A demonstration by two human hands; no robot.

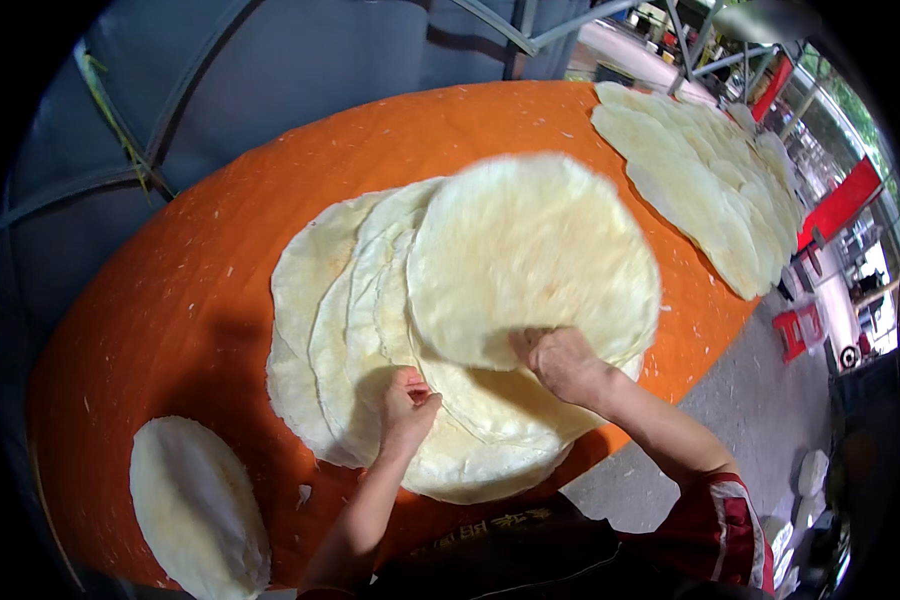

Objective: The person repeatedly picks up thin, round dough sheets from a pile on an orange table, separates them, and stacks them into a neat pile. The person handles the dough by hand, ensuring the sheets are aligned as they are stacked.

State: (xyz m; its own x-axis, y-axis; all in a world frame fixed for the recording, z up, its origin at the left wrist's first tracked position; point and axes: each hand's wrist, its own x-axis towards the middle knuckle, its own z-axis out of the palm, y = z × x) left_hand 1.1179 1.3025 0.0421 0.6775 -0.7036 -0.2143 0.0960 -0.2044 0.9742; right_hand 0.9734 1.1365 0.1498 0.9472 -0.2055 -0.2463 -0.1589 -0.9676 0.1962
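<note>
A large, thin round flatbread (532, 255), slightly blurred, lies tilted or lifted above a loose pile of similar flatbreads (360, 322). My right hand (566, 365) pinches its near edge. Below that edge, a shadow falls on the breads underneath. Over the left part of the pile is my left hand (409, 409), its fingers curled and the thumb close to the fingertips. Whether it pinches the rim of a bread beneath it cannot be told. The pile's rounds overlap like fanned sheets, their pale edges uneven.
An orange cloth-covered table (217, 247) carries everything, with white crumbs scattered on it. Another spread of overlapping flatbreads (690, 172) lies at the far right end. One separate flatbread (195, 502) sits at near left. A red plastic stool (791, 334) stands on the grey floor.
</note>
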